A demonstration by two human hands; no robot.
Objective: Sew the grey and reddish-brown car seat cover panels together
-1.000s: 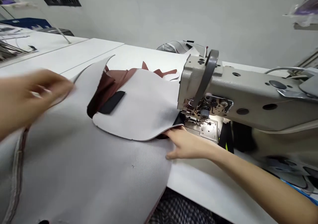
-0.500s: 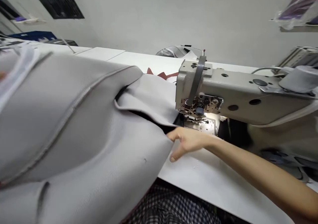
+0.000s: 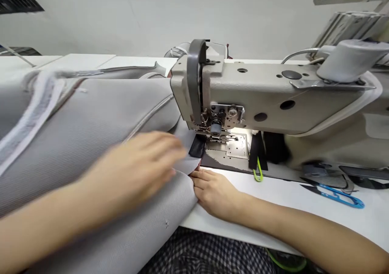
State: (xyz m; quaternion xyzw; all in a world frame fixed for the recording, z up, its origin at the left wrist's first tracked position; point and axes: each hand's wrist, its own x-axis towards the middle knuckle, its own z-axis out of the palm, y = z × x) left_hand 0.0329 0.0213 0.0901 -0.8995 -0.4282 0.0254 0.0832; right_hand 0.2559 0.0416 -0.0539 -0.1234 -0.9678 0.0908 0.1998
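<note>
A large piece of thick grey fabric [image 3: 115,103] with stitched seams spreads over the left side and drapes off the table's front edge. Its right edge reaches the sewing machine [image 3: 258,91], close to the needle area. At that edge my right hand [image 3: 215,193] grips the fabric, fingers together and thumb hidden. My left hand [image 3: 139,164] is over the fabric, smeared by motion, so I cannot tell how its fingers are set. A black piece [image 3: 198,146] lies by the presser foot. A white strip [image 3: 30,116] runs along the fabric at left.
Blue thread snips [image 3: 342,195] lie on the white table [image 3: 279,185] at right. Black strips [image 3: 257,150] and a lime-green loop [image 3: 258,172] hang by the machine bed. A white thread cone [image 3: 349,61] stands on the machine. Behind it lies another bundle [image 3: 179,50].
My left hand has come in over the fabric from the left. The fabric lies flatter, its gaping fold now closed or covered. My right hand's fingers have drawn together at its edge. The view has shifted right.
</note>
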